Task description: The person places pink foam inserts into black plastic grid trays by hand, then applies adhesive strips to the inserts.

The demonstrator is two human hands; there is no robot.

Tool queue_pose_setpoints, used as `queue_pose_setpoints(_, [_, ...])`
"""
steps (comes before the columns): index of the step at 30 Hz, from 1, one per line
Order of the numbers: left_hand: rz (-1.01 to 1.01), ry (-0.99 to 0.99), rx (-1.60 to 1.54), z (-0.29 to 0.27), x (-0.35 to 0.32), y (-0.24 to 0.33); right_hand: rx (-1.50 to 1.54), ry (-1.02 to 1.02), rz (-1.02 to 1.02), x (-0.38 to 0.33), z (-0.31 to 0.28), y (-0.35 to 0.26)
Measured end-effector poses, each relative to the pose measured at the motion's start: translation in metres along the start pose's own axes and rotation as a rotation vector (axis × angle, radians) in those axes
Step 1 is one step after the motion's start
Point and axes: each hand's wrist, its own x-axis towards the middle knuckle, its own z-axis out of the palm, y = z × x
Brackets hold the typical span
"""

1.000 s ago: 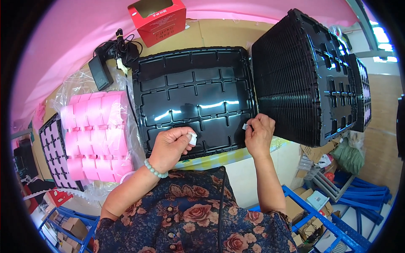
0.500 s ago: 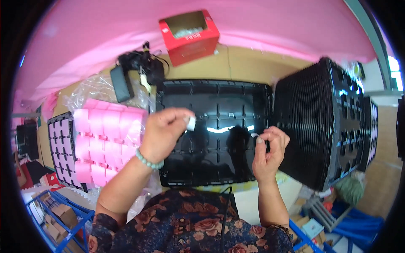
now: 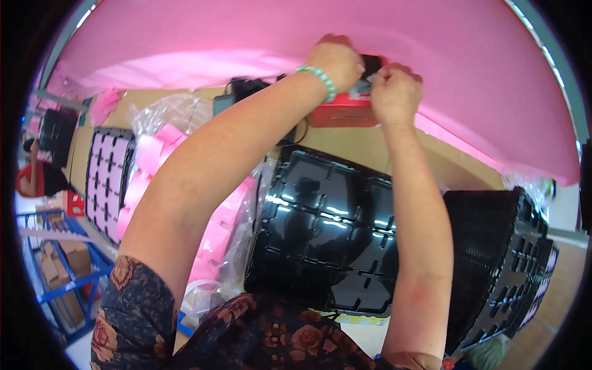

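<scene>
Both my arms stretch forward over the table to the open-topped red box (image 3: 345,116) at the far side. My left hand (image 3: 339,61), with a pale green bead bracelet (image 3: 320,80) at its wrist, is closed at the box's left side. Its fingertips are mostly hidden. At the box's right corner is my right hand (image 3: 398,94), fingers curled in a pinch; a small pale bit shows by the fingertips, its kind unclear. Below my arms lies a glossy black plastic tray (image 3: 308,228) with moulded compartments, set at a slant and partly covered by my right forearm.
A tall stack of black trays (image 3: 481,246) stands at the right. At the left are pink sheets (image 3: 219,240), clear plastic film (image 3: 176,114) and a tray with pale pink compartments (image 3: 108,179). Pink cloth (image 3: 246,37) hangs behind. Another person (image 3: 40,176) is at far left.
Both hands have moved from above the black tray forward to the red box. The white piece seen in my left hand is out of sight. The whole view has shifted and turned.
</scene>
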Motion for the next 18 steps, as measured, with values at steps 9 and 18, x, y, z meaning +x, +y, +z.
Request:
queue_pose_setpoints(9, [0.017, 0.138, -0.232, -0.050, -0.048, -0.050, 0.571, 0.145, 0.063, -0.057, -0.028, -0.043])
queue_pose_setpoints(18, [-0.578, 0.225, -0.142, -0.143, -0.273, -0.265, 0.639, -0.321, -0.073, -0.222, -0.018, -0.152])
